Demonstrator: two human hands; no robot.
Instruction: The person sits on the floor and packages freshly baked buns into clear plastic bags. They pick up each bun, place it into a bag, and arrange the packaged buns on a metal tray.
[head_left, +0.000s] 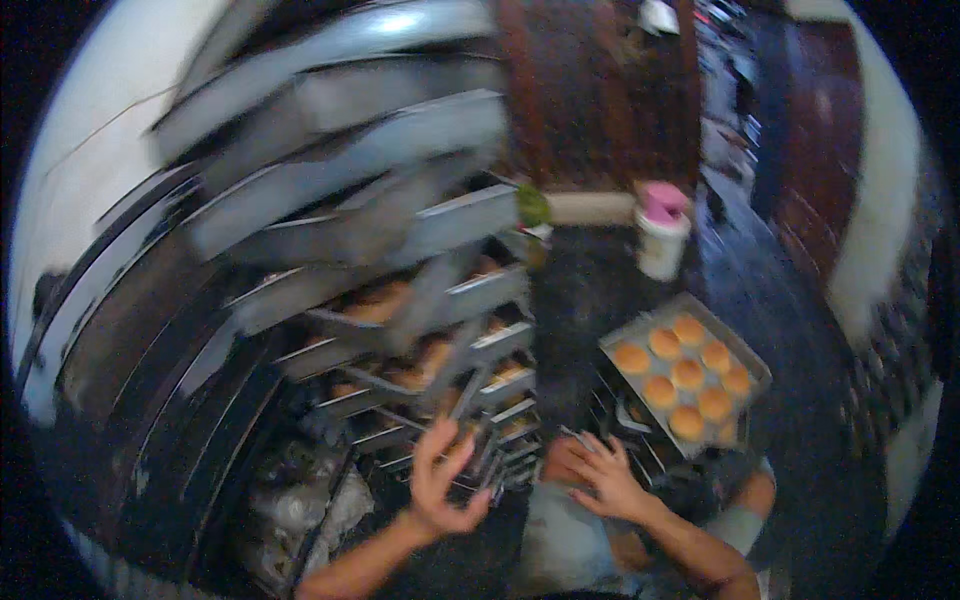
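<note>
My left hand (441, 484) is raised in front of the tray rack (480, 390), fingers spread and nothing in them. Metal trays (491, 281) fill the rack in tiers, and browned bread (386, 300) shows in several of them. My right hand (607, 480) is also empty, its fingers apart, near a thin metal edge. Beyond it, a metal tray (754, 352) sits tilted across the view with several round golden buns (686, 373) on it. Blur hides whether either hand touches the rack.
A white bucket (660, 247) with a pink container (664, 201) on top stands on the dark floor. Clear plastic bags (300, 495) lie at lower left. Light clothing (570, 532) and part of a limb (752, 491) show at the bottom; whose is unclear. A brown wooden panel (592, 97) rises behind.
</note>
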